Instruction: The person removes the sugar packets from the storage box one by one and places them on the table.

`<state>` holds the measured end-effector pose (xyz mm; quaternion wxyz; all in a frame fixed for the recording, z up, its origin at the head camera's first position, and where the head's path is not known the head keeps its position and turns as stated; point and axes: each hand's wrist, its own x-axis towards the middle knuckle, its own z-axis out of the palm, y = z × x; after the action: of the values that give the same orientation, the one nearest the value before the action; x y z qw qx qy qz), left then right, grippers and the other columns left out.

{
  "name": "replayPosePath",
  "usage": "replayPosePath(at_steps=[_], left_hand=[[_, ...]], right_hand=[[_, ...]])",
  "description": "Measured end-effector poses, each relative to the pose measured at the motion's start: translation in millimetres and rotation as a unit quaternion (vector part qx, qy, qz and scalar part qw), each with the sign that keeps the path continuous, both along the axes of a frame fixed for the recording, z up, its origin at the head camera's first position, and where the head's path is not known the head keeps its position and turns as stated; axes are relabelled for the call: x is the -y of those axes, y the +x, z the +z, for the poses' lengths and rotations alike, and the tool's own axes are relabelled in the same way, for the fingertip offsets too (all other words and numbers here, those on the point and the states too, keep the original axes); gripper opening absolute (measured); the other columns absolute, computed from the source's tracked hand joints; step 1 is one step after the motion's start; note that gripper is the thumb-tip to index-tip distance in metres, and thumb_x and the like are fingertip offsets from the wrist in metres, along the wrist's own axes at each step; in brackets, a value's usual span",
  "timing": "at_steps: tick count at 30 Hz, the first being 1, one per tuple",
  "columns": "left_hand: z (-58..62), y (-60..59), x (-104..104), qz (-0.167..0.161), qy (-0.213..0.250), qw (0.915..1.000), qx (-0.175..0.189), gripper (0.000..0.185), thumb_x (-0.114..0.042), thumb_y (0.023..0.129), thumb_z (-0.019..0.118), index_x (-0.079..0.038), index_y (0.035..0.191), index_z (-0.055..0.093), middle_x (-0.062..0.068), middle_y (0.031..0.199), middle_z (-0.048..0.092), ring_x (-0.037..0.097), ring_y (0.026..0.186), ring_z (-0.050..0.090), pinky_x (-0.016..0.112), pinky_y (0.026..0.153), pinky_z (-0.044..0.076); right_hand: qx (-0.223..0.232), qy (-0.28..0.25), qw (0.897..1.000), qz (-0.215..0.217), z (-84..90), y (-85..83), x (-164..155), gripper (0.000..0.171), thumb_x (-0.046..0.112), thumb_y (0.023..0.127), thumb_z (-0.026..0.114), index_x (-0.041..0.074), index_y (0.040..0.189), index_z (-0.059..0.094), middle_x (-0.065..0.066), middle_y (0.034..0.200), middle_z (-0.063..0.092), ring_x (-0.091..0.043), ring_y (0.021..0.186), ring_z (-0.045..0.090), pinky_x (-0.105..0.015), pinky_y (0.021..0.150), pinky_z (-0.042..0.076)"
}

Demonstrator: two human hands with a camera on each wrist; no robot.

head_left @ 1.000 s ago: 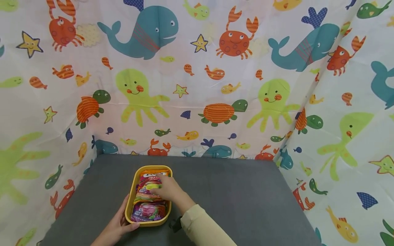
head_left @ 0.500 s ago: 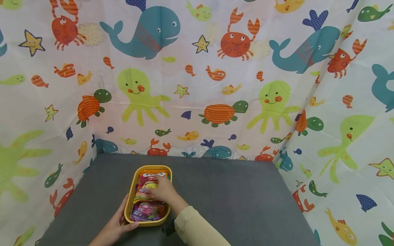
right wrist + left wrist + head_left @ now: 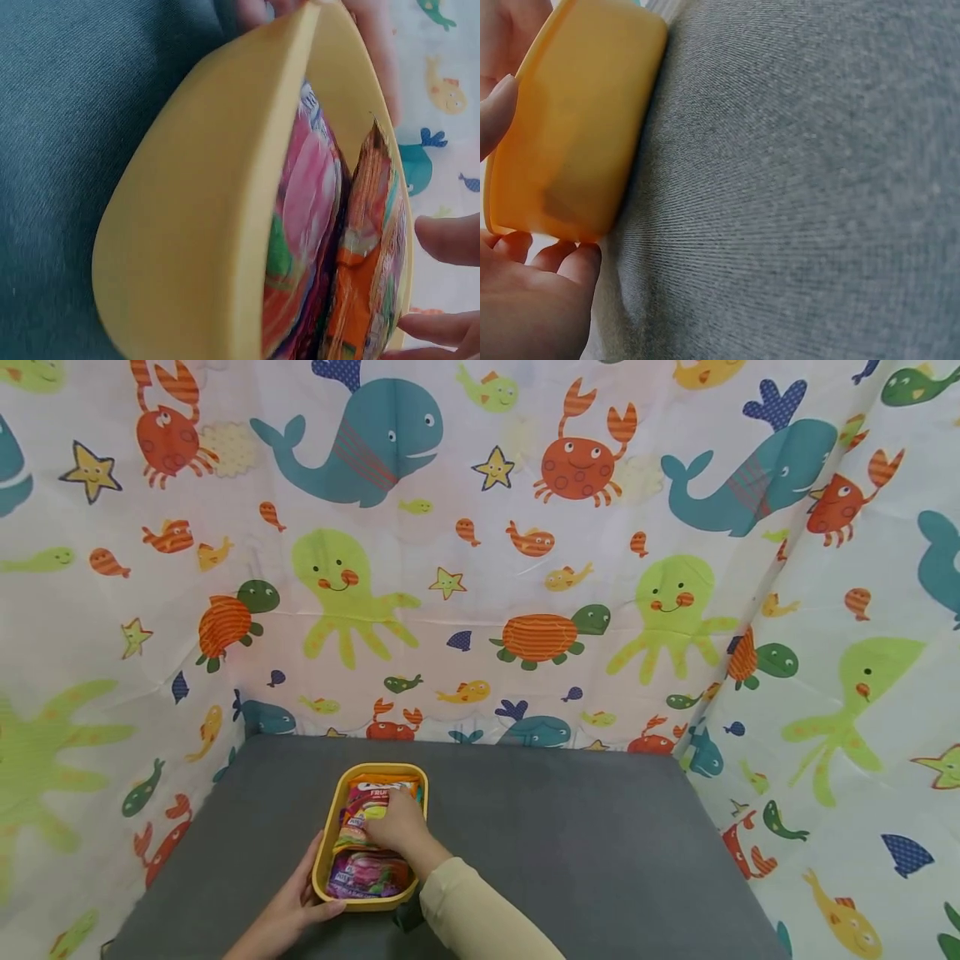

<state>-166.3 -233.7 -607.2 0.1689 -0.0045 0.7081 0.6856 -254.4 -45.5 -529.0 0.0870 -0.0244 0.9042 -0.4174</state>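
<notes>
Holding the yellow oblong plastic tray point(image 3: 324, 860) at its near left rim, left hand point(image 3: 288, 917) has fingers curled round the wall. Right hand point(image 3: 397, 828) presses relaxed fingers on the colourful foil snack packets point(image 3: 363, 872) filling the tray. Tray sits left of centre on the grey fabric surface point(image 3: 585, 852), open room to its right, sea-animal printed curtain point(image 3: 480, 552) behind.

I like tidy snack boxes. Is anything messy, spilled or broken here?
Nothing stands out. The colourful snack packets lie inside the yellow oval plastic tray on the grey cloth table. The left hand holds the tray's edge; the right hand rests on the packets.
</notes>
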Motion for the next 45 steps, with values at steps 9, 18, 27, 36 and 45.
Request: replayPosePath(at_steps=[9,18,27,36,45], left_hand=[[-0.6,-1.5,-2.2,0.003,0.014,0.9999,-0.003,0.111,-0.015,0.093,0.074,-0.029,0.162,-0.011,0.022,0.169,0.000,0.044,0.151,0.021,0.032,0.102,0.051],[-2.5,-1.1,-0.3,0.004,0.002,1.0000,-0.008,0.113,-0.013,0.091,0.076,-0.026,0.163,-0.011,0.022,0.169,0.000,0.043,0.152,0.019,0.032,0.106,0.047],[0.2,-1.2,-2.5,-0.005,0.003,0.9999,-0.008,0.114,-0.014,0.092,0.075,-0.025,0.162,-0.015,0.023,0.168,-0.003,0.045,0.151,0.020,0.026,0.100,0.050],[2.7,-0.6,-1.9,0.009,-0.006,0.9999,-0.003,0.114,-0.017,0.091,0.077,-0.025,0.162,-0.012,0.020,0.169,-0.002,0.043,0.152,0.019,0.032,0.106,0.048],[-0.8,-1.2,-2.0,0.011,-0.003,0.9999,-0.004,0.115,-0.016,0.090,0.077,-0.024,0.163,-0.012,0.022,0.169,-0.004,0.045,0.151,0.019,0.039,0.107,0.048]], right_hand=[[-0.002,0.027,0.999,-0.018,-0.3,-4.2,-2.4,0.070,0.027,0.080,0.086,0.004,0.139,0.056,-0.015,0.119,0.063,-0.027,0.100,0.063,-0.047,0.088,0.057],[-0.044,0.031,0.998,-0.039,7.5,-4.1,-6.0,0.052,0.011,0.076,0.084,0.003,0.125,0.068,-0.012,0.107,0.070,-0.025,0.095,0.064,-0.041,0.075,0.059],[-0.012,-0.038,0.998,-0.046,11.5,-6.8,-9.1,0.044,0.015,0.082,0.085,0.005,0.123,0.070,-0.013,0.114,0.067,-0.027,0.096,0.064,-0.038,0.069,0.060],[0.011,-0.066,0.997,-0.048,6.0,-7.5,-11.6,0.051,0.008,0.078,0.087,0.013,0.126,0.071,-0.017,0.121,0.063,-0.025,0.093,0.061,-0.036,0.062,0.057],[0.028,-0.078,0.993,-0.081,3.4,-8.1,-11.9,0.055,0.001,0.075,0.088,0.014,0.125,0.071,-0.020,0.124,0.060,-0.025,0.086,0.062,-0.034,0.057,0.056]])
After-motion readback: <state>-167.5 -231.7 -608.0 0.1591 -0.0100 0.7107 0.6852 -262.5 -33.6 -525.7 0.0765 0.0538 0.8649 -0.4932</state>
